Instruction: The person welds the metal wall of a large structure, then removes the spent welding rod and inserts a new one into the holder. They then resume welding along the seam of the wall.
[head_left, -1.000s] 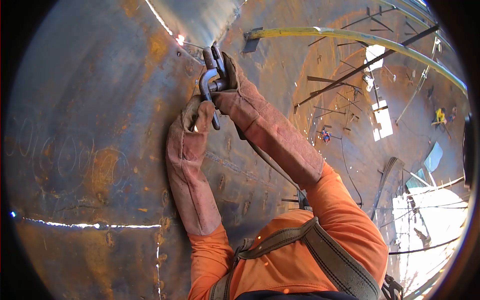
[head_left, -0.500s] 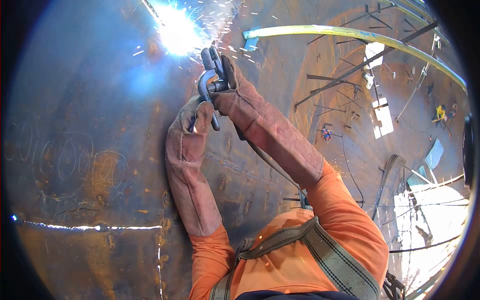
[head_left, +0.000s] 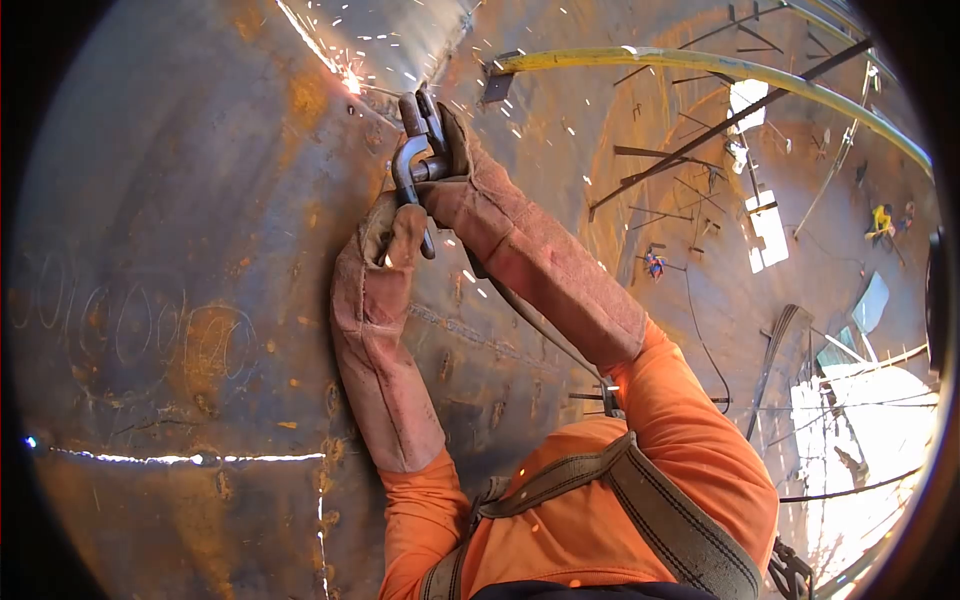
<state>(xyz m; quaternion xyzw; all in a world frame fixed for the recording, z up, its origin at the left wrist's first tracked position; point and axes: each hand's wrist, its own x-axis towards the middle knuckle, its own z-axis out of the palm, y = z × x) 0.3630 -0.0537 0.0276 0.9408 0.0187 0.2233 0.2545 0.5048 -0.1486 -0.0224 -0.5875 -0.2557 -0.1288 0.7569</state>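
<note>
My right hand, in a long reddish-brown leather glove, is closed around a dark electrode holder with a curved metal piece on its side. My left hand, gloved alike, is closed at the lower end of that curved piece, its thumb lying against it. From the holder's jaws a thin welding rod reaches left toward a glowing spot on the seam of the rusty steel plate. Sparks fly around it. A cable trails below my right forearm.
A yellow curved pipe crosses the upper right. Several dark bars, including a long diagonal bar, stick out beyond it. Far below on the right is a person in yellow. Light shines through a slit at lower left.
The blinding white-blue arc glare has gone, leaving a small orange glow and sparks at the seam. Both hands and the holder have barely moved.
</note>
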